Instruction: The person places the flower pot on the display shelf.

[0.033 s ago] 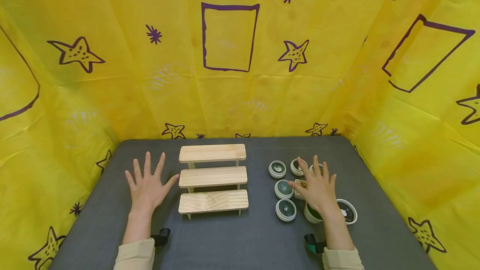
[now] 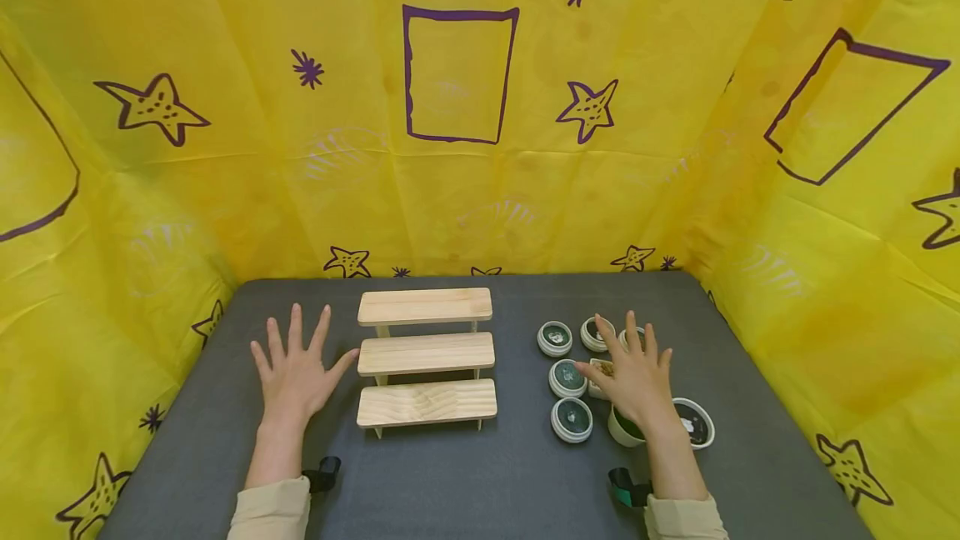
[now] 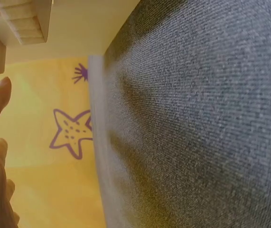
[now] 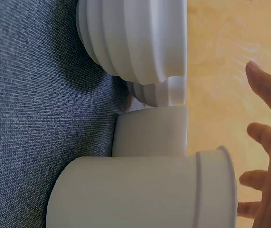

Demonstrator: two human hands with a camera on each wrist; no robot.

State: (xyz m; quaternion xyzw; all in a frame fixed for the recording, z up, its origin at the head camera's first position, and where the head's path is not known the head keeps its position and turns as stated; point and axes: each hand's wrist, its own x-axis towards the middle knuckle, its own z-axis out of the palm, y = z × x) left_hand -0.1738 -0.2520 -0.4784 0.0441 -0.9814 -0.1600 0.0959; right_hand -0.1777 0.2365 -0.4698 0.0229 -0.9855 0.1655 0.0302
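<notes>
My left hand (image 2: 296, 382) is held above the table at left, fingers straight and spread, its thumb near the left edge of a pale wooden stand with three steps (image 2: 426, 354). Nothing is in it. On the right, my right hand (image 2: 637, 382) hovers over a group of white pots, fingers spread, also holding nothing. Around it stand ribbed round pots (image 2: 572, 433) with dark insides, a squarish pot (image 2: 595, 390) with brownish contents, a smooth deeper pot (image 2: 624, 433) and a wider round one (image 2: 711, 433). The hand and forearm partly cover several of them.
A dark grey cloth-textured table (image 2: 480, 490) carries everything. Yellow fabric walls (image 2: 480, 207) with purple star drawings enclose its back and sides. Black straps (image 2: 324, 474) hang by both wrists. In the right wrist view, a smooth white pot (image 4: 135, 190) stands close to the camera.
</notes>
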